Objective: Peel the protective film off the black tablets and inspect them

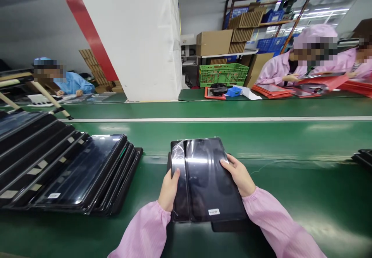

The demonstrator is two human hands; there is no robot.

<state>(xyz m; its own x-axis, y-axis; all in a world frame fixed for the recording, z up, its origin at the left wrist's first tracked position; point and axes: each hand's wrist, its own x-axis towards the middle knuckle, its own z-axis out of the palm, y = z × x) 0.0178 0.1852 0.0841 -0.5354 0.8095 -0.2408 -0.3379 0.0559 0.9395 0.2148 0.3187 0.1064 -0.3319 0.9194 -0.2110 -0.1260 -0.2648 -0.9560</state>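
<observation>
Two dark, glossy tablet-like panels in clear film are between my hands, over the green work surface. The right panel (pixel 210 180) overlaps the left panel (pixel 180 196) and bears a small white label near its lower edge. My left hand (pixel 170 189) grips the left panel's outer edge, thumb on top. My right hand (pixel 238 174) is closed on the right panel's outer edge, thumb and fingers on its face and side. Part of another dark panel (pixel 229 226) shows beneath them. Pink sleeves cover both my forearms.
Overlapping stacks of similar dark panels (pixel 78 172) lie at the left. More dark pieces (pixel 363 159) sit at the right edge. A white rail (pixel 232 119) crosses the green surface (pixel 305 196). Co-workers in pink (pixel 276 70) and blue (pixel 74 82) sit on the far side.
</observation>
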